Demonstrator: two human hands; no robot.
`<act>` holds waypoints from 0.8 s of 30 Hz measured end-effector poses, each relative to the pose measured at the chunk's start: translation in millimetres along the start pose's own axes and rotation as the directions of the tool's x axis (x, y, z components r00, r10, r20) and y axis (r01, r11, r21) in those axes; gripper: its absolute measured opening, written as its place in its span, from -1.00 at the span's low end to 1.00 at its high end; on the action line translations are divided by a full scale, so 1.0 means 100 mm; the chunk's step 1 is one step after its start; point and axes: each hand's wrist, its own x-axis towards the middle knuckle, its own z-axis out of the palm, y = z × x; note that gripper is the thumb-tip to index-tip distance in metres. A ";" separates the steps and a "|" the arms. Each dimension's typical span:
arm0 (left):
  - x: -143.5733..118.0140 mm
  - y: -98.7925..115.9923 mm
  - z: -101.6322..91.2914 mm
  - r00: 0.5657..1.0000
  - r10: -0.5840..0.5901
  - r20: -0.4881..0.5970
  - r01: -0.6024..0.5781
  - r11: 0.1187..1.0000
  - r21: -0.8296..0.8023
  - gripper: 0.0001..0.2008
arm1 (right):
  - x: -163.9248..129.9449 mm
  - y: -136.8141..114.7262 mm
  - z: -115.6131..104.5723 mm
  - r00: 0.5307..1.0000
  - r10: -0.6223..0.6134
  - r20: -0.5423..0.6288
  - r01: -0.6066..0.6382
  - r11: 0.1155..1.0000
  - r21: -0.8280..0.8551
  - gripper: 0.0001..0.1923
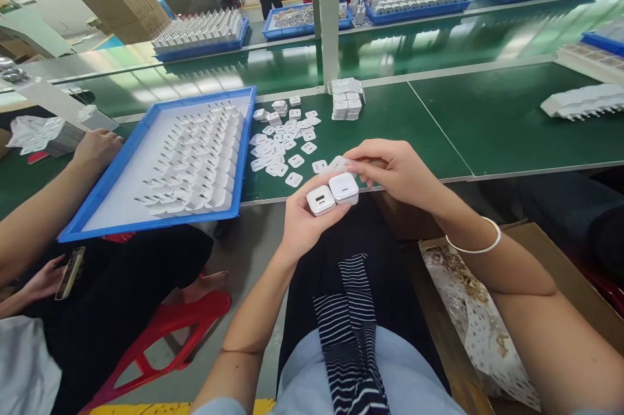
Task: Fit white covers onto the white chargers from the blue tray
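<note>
Two white charger housings [344, 188] sit side by side in my left hand [303, 223], its fingers wrapped round them. The left one shows a dark port slot, while the right one has a smaller slit. Just behind them, my right hand [397, 168] has thumb and fingers pinched at the edge of a small flat white piece [337, 164]. Both hands are over the front edge of the green table [414, 135]. Loose white face plates [280, 148] lie scattered beyond my left hand, some showing slots. Farther back stands a neat stack of white pieces [347, 103].
A blue-rimmed tray [246, 142] with rows of pinned white charger parts [205, 161] lies left. A co-worker's hand [99, 148] rests at its far-left side; another holds a phone [72, 272]. A white post [328, 25] rises behind. An open cardboard box [541, 246] stands below right.
</note>
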 end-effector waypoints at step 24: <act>0.06 0.07 0.03 0.989 0.138 0.058 -0.146 0.973 0.178 -0.73 | 0.13 -0.45 -0.07 0.924 -0.156 0.349 0.183 0.982 -0.045 -0.87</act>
